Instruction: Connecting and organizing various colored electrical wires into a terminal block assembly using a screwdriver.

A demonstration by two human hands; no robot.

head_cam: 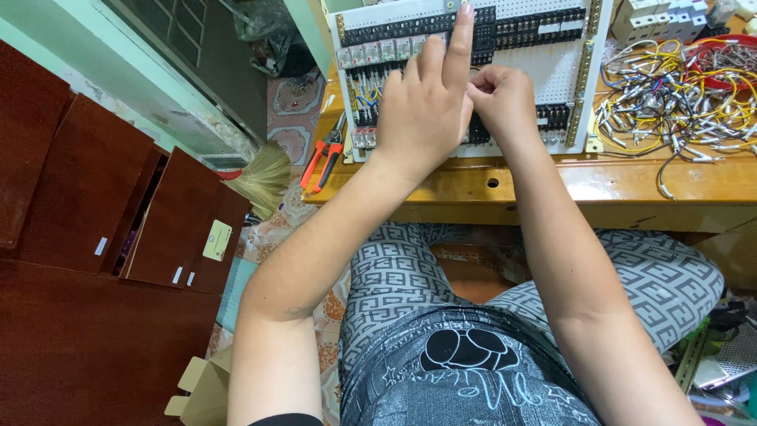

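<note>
A wooden counter (552,185) at twelve o'clock carries a white perforated panel (544,59) of black relay rows, laid flat for reach. The left hand (426,102) presses it steady, index finger extended, grip wide. The right hand (505,99) pinches something unseen. Loose wires (670,95) lie at two o'clock, orange pliers (325,158) at eleven, small white labels (101,246) on brown cabinets at nine

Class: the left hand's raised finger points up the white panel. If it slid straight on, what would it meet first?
The left hand finger already touches the black terminal row; beyond lies the white panel top edge, probably.
</note>
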